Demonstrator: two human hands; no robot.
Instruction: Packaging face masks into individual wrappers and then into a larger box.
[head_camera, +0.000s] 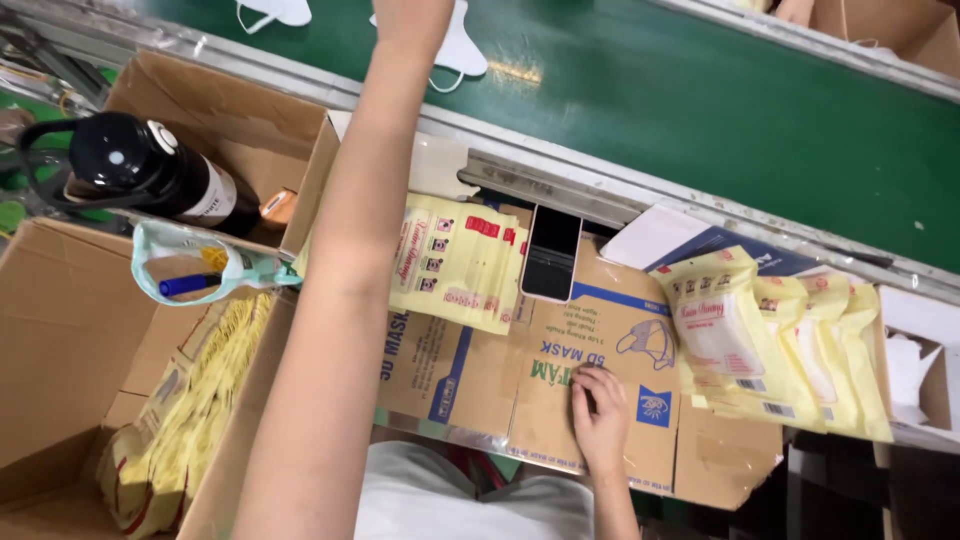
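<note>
The head view looked down on a flattened cardboard sheet (560, 390) used as a work surface, and every place here is told from that sheet. Nearest the person, the right hand (600, 415) rested on the sheet's near part, fingers curled loosely against the cardboard and gripping nothing. At the sheet's right side lay a stack of filled yellow pouches (770, 345), overlapping one another; on its far left part lay empty yellow pouches (455, 262), and between the two a dark phone (551, 252) lay flat. Left of the sheet stood an open carton (60, 330) with more yellow pouches on edge inside, and beyond it a black bottle (150, 170).

Farther, beyond the sheet, ran the green conveyor belt (700, 110). The left hand (415, 15) reached there, at a white face mask (462, 48); its fingers were cut off by the picture's edge, so whether it gripped could not be told. The mask was white, folded, with a thin ear loop trailing. To take it well, it seemed wise to pinch the body, not the loop, and lift cleanly.
</note>
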